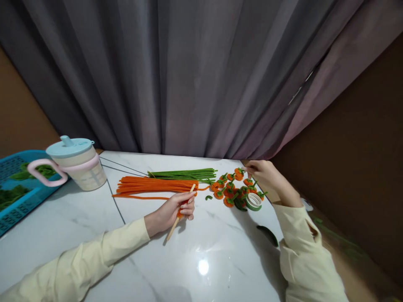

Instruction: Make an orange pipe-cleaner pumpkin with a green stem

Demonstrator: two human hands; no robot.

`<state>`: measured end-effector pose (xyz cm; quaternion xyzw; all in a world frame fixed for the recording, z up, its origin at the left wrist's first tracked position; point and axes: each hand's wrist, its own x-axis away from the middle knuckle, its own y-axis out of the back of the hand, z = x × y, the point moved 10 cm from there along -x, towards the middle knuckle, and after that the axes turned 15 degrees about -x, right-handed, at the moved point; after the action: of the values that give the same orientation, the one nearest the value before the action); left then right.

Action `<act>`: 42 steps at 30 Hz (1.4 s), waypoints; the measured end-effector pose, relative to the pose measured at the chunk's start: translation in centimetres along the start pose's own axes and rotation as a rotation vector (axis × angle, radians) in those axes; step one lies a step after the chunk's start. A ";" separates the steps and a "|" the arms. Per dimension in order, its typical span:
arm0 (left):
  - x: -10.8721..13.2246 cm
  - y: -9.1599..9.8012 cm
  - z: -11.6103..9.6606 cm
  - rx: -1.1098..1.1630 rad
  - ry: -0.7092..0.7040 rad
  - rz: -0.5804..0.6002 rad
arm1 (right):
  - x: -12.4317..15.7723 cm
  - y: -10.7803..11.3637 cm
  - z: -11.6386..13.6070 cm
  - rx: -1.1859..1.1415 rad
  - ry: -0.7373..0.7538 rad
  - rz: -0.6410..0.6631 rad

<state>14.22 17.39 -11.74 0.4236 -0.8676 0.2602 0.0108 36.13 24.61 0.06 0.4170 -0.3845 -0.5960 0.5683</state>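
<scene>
Under orange strands [154, 185] — white marbled tabletop [94, 214], grey curtain [189, 75] beyond.

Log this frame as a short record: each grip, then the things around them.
Left grip: closed around a wooden stick bearing orange material
Right grip: fingertips beside the orange-and-green pieces; contact unclear
Middle: orange bundle, green bundle behind it
Right: white-and-green roll, dark curved item
Left: handled cup with blue lid, blue basket holding greenery
</scene>
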 end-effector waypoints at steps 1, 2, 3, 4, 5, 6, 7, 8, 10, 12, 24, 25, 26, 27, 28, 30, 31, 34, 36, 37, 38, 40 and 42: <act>0.3 -0.4 -0.7 -0.022 -0.020 0.005 | 1.2 1.0 2.6 -0.166 0.149 -0.017; 0.7 -0.8 -1.4 -0.049 -0.048 0.006 | 2.6 1.7 5.2 -0.333 0.281 -0.010; 1.0 -1.2 -2.1 -0.079 -0.079 0.002 | 4.1 2.1 7.5 -0.463 0.387 0.007; 1.4 -1.5 -2.8 -0.110 -0.114 -0.008 | 5.4 2.3 9.6 -0.531 0.465 0.025; 1.8 -1.8 -3.5 -0.149 -0.145 -0.019 | 6.7 2.0 11.4 -0.559 0.529 0.052; 2.2 -1.9 -4.2 -0.178 -0.170 -0.043 | 7.8 1.9 13.0 -0.559 0.598 0.052; 2.6 -2.1 -4.7 -0.200 -0.187 -0.061 | 8.8 1.9 14.4 -0.548 0.671 0.016; 2.9 -2.3 -5.1 -0.219 -0.196 -0.065 | 9.9 2.0 15.6 -0.525 0.757 -0.027; 3.4 -2.8 -5.5 -0.241 -0.197 -0.050 | 11.4 1.9 16.9 -0.457 0.872 -0.120; 3.7 -3.2 -5.8 -0.249 -0.190 -0.024 | 12.2 1.6 17.4 -0.401 0.932 -0.172; 4.3 -2.6 -6.9 -0.404 -0.325 -0.121 | 12.9 1.0 18.1 -0.432 0.984 -0.159; 4.4 -2.5 -6.9 -0.424 -0.328 -0.132 | 12.8 1.0 18.0 -0.439 0.978 -0.155; 4.4 -2.4 -7.0 -0.441 -0.330 -0.144 | 12.7 0.9 18.0 -0.443 0.969 -0.148; 4.4 -2.2 -7.0 -0.455 -0.332 -0.156 | 12.6 0.8 17.9 -0.447 0.960 -0.141; 4.4 -2.1 -7.0 -0.465 -0.335 -0.170 | 12.5 0.7 17.9 -0.450 0.951 -0.137; 4.5 -2.0 -7.2 -0.471 -0.350 -0.193 | 12.5 0.7 17.9 -0.454 0.945 -0.141; 4.5 -2.0 -7.3 -0.470 -0.357 -0.200 | 12.6 0.8 18.0 -0.452 0.945 -0.147; 4.7 -2.1 -7.5 -0.463 -0.379 -0.204 | 12.8 0.9 18.1 -0.439 0.960 -0.169; 4.8 -2.1 -7.7 -0.461 -0.392 -0.205 | 12.9 1.0 18.1 -0.433 0.966 -0.175; 4.8 -2.2 -7.7 -0.463 -0.399 -0.206 | 12.9 1.0 18.1 -0.429 0.965 -0.173; 4.9 -2.2 -7.8 -0.466 -0.405 -0.206 | 12.9 0.9 18.1 -0.427 0.963 -0.172; 4.9 -2.1 -7.8 -0.478 -0.410 -0.215 | 12.9 0.8 18.0 -0.432 0.948 -0.158; 5.0 -2.0 -7.8 -0.499 -0.407 -0.228 | 12.8 0.7 17.9 -0.452 0.931 -0.139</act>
<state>10.94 16.30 -2.88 0.5455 -0.8359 -0.0526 -0.0301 19.55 11.49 6.36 0.5293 0.0760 -0.4519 0.7141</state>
